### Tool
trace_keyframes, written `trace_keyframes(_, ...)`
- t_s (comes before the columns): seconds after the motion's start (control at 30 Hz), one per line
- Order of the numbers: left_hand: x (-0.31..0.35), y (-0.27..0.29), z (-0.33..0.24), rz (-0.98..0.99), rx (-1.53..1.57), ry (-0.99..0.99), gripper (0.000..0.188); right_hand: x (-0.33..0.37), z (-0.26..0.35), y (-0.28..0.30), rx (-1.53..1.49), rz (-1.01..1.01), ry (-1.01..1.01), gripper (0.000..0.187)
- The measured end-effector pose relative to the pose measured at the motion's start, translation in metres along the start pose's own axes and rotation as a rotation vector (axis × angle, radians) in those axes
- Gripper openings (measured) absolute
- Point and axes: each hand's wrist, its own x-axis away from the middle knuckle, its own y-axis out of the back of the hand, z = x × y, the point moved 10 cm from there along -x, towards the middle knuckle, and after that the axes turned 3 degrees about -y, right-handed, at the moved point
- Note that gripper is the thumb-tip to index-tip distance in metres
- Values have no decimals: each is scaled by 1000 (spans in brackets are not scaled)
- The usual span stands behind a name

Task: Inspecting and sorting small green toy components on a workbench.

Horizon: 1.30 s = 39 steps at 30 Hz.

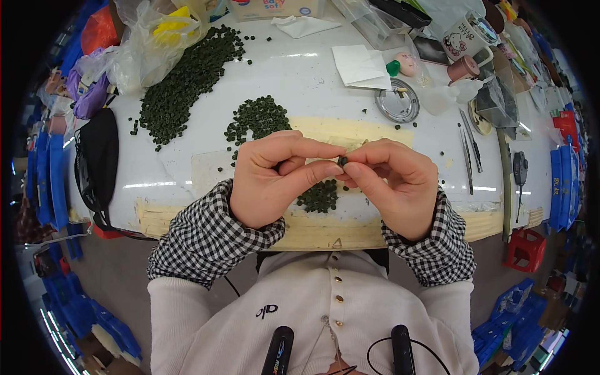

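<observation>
Both of my hands meet over the near edge of a white table (312, 81). My left hand (275, 178) and my right hand (394, 184) pinch one small dark green piece (342, 161) between their fingertips. Directly under the hands lies a small cluster of the same dark green pieces (319, 197). A second pile of green pieces (256, 119) sits just beyond my left hand, and a long, larger heap (187, 81) stretches toward the far left.
Tweezers (469, 147) and a round metal lid (398, 103) lie to the right. White paper (361, 65), a mug (465, 37) and clutter fill the far right. Plastic bags (144, 44) and a black pouch (97, 156) are at left. Blue bins stand on the floor.
</observation>
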Motion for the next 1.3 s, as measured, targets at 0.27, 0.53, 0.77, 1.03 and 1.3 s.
trace_keyframes(0.27, 1, -5, 18, 5, 188, 129, 21, 1, -15, -3, -202, 24, -166, 18)
trace_keyframes(0.53, 0, -4, 16, -7, 195, 95, 22, 0, -18, -6, -259, 49, -219, 18)
trace_keyframes(0.77, -1, 2, -12, 34, -192, -74, 29, 0, -19, -8, -313, 66, -242, 19)
trace_keyframes(1.03, 0, 3, -14, 15, -108, -68, 24, 0, -20, -14, -323, 135, -250, 20)
trace_keyframes(1.3, 1, 4, -27, -13, -245, -177, 26, 0, -22, -18, -302, 163, -290, 21)
